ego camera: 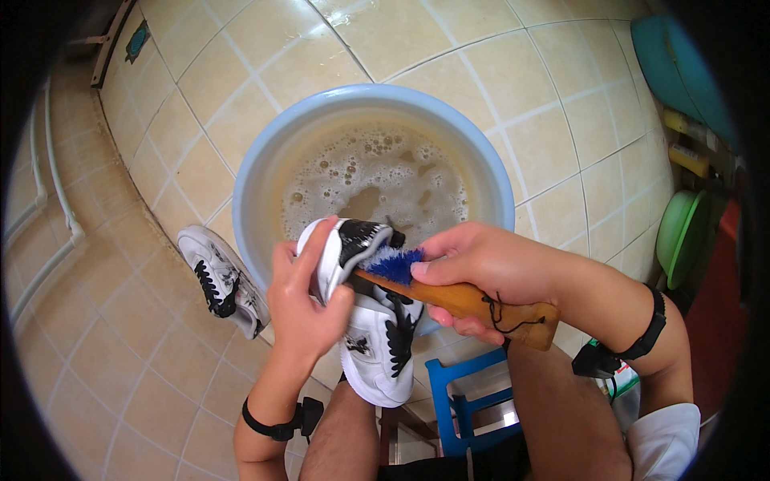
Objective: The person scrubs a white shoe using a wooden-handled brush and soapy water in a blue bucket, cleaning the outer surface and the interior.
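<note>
A white sneaker with black laces and black markings (pixel 376 361) is tilted over the near rim of a light-blue plastic basin (pixel 252 150), toe towards me. My left hand (pixel 310 300) grips its heel end. In my right hand (pixel 481 264) is a wooden-handled scrub brush (pixel 457 297), its blue and white bristles pressed at the shoe's heel and opening. Brownish water with suds and bubbles (pixel 373 174) lies in the basin. The inside of the shoe is mostly hidden by the brush and hands.
Another white sneaker with black laces (pixel 222 282) leans against the basin's left side. A blue plastic stool (pixel 445 403) stands between my legs. At the right are a teal basin (pixel 680 72), green basins (pixel 683 240) and yellow bottles (pixel 689 159). White pipes (pixel 57 180) run along the left.
</note>
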A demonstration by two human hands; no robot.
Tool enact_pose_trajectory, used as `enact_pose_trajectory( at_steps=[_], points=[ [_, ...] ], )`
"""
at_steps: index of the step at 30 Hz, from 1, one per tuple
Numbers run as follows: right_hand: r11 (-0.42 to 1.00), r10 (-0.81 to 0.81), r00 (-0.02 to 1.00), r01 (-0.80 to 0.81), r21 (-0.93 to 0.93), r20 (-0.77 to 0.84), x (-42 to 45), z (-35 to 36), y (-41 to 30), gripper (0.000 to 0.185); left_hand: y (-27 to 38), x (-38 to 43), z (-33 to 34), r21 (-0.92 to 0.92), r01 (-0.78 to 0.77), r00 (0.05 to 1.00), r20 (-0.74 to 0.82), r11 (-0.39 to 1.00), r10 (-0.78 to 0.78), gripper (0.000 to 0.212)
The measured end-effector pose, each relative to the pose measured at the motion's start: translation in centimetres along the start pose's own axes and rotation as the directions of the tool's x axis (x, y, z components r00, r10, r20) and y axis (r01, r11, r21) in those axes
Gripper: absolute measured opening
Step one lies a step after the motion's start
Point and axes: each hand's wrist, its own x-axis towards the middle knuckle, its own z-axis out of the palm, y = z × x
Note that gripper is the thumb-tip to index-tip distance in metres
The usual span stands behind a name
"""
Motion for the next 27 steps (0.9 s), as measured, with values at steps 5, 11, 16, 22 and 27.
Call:
enact_pose_trajectory(
  at_steps=[5, 11, 16, 22, 27],
  points=[
    [1.000, 0.006, 1.000, -0.006, 0.003, 0.031, -0.2, -0.2, 0.4, 0.024, -0.6, 0.2, -0.1, -0.126, 0.066, 0.997, 0.051, 0.990, -0.060, 0.058],
    [0.967, -0.252, 0.939, 0.255, -0.018, -0.234, -3.3, -2.0, -0.4, 0.027, -3.6, 0.7, -0.9, -0.434, 0.326, 0.945, 0.146, 0.840, -0.292, 0.059],
    [0.857, -0.481, 0.856, 0.412, -0.309, -0.191, -1.7, -3.0, 0.6, 0.030, -4.6, 1.3, -0.8, -0.548, 0.353, 0.936, 0.204, 0.758, -0.288, 0.061],
    [0.093, -0.775, 0.582, 0.491, -0.866, 0.247, 2.7, -1.6, 2.3, 0.034, -5.0, 1.5, 0.6, -0.677, 0.338, 0.941, 0.267, 0.654, -0.210, 0.066],
    [-0.309, -0.542, 0.648, 0.438, -0.844, 0.535, 4.2, -0.7, 1.9, 0.025, -4.3, 2.2, 0.2, -0.630, 0.330, 0.924, 0.369, 0.703, -0.102, 0.067]
  ],
)
